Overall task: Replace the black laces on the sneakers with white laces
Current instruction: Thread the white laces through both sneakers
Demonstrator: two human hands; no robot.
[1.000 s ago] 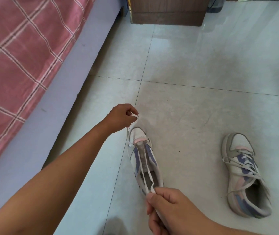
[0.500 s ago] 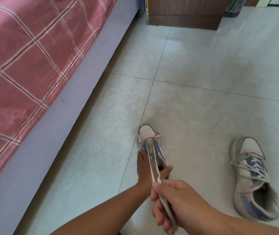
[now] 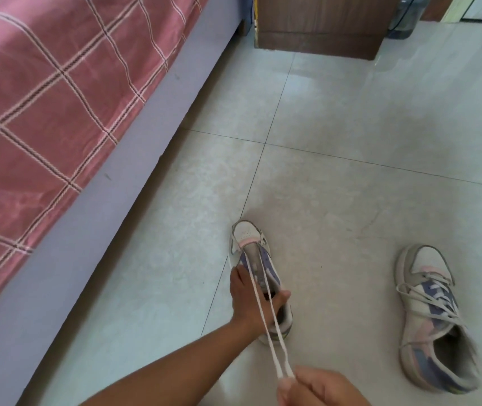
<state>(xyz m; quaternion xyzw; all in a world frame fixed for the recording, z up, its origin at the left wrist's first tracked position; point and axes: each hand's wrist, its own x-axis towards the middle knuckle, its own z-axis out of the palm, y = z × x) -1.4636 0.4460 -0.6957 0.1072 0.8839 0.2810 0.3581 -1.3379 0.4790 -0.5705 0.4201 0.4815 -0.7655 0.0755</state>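
Home bedroom, pink plaid bed (image 3: 58,112), tiled floor (image 3: 380,142), wooden cabinet (image 3: 319,22)

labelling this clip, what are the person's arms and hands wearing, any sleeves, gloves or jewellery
Both are bare. The left hand and its forearm show no sleeve, glove, watch or bracelet up to the frame edge. The right hand is cut off by the bottom edge; the part in view has no glove or ring.

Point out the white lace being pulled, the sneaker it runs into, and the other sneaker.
white lace (image 3: 266,323), head view, mid-span of the left strand.
held sneaker (image 3: 244,231), head view, white toe cap.
other sneaker (image 3: 427,260), head view, white toe cap.
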